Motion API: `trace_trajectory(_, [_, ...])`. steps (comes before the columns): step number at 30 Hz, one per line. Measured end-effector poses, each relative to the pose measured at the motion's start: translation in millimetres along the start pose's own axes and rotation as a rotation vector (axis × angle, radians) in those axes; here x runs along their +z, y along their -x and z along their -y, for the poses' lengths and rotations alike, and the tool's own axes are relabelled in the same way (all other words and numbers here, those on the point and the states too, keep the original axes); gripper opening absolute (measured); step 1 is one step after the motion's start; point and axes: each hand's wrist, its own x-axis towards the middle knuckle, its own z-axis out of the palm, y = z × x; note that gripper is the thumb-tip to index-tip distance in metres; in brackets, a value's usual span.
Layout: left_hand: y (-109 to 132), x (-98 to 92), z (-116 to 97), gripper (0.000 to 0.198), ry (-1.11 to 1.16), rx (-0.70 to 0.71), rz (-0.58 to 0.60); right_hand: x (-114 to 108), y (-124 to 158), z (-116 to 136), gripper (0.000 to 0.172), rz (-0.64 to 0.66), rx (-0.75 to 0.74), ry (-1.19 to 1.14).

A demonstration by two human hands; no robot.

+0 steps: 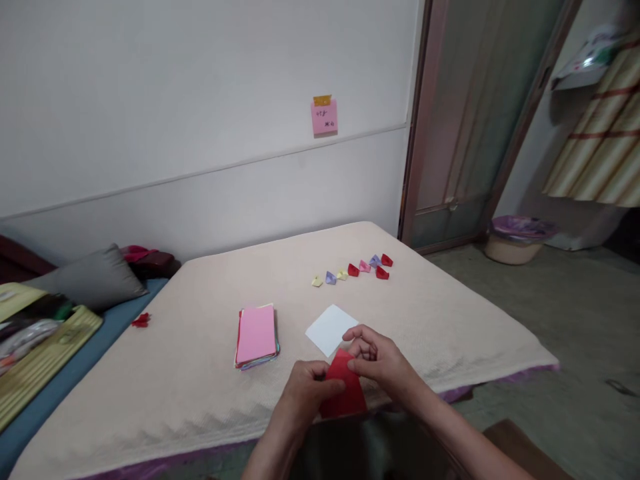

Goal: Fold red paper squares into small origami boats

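Note:
A red sheet of paper is held over the near edge of a cream-covered table. My left hand pinches its left side. My right hand pinches its top right corner, fingers curled. Just beyond my hands lies a white sheet. A stack of coloured paper, pink on top, sits to the left of it. Several small folded paper pieces in yellow, purple, red and pink lie in a row further back.
A lone red folded piece lies at the table's left edge. Grey cushion and clutter on a blue surface at left. Pink note on the white wall. Door and basin at right, floor beyond.

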Motion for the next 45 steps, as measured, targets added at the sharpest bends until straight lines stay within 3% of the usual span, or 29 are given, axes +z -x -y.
trace_trajectory(3, [-2.3, 5.1, 4.9, 0.024, 0.023, 0.033, -0.083, 5.4, 1.6, -2.4, 0.029, -0.085, -0.035, 0.028])
trace_trajectory(7, [-5.3, 8.4, 7.5, 0.026, 0.047, 0.066, -0.201, 12.7, 6.8, -6.1, 0.021, -0.237, -0.2, 0.238])
trace_trajectory(11, [-3.8, 10.6, 4.1, 0.021, -0.146, 0.142, -0.309, 18.1, 12.2, -8.0, 0.018, -0.254, -0.314, 0.386])
trace_trajectory(16, [0.4, 15.5, 3.7, 0.022, -0.382, 0.222, -0.421, 20.4, 12.6, -7.9, 0.013, -0.306, -0.287, 0.372])
trace_trajectory(26, [1.9, 20.0, 8.1, 0.023, -0.47, 0.374, -0.478, 22.3, 7.9, -17.0, 0.009, -0.357, -0.174, 0.23])
trace_trajectory(35, [1.7, 21.7, 12.9, 0.028, -0.475, 0.416, -0.483, 31.1, 8.9, -10.4, 0.007, -0.366, -0.132, 0.168])
trace_trajectory(42, [0.6, 21.8, 16.0, 0.02, -0.429, 0.446, -0.466, 29.5, 5.2, -16.3, 0.009, -0.381, -0.09, 0.133])
trace_trajectory(45, [0.2, 21.0, 16.0, 0.02, -0.457, 0.448, -0.469, 25.8, 3.9, -12.8, 0.012, -0.331, -0.092, 0.144])
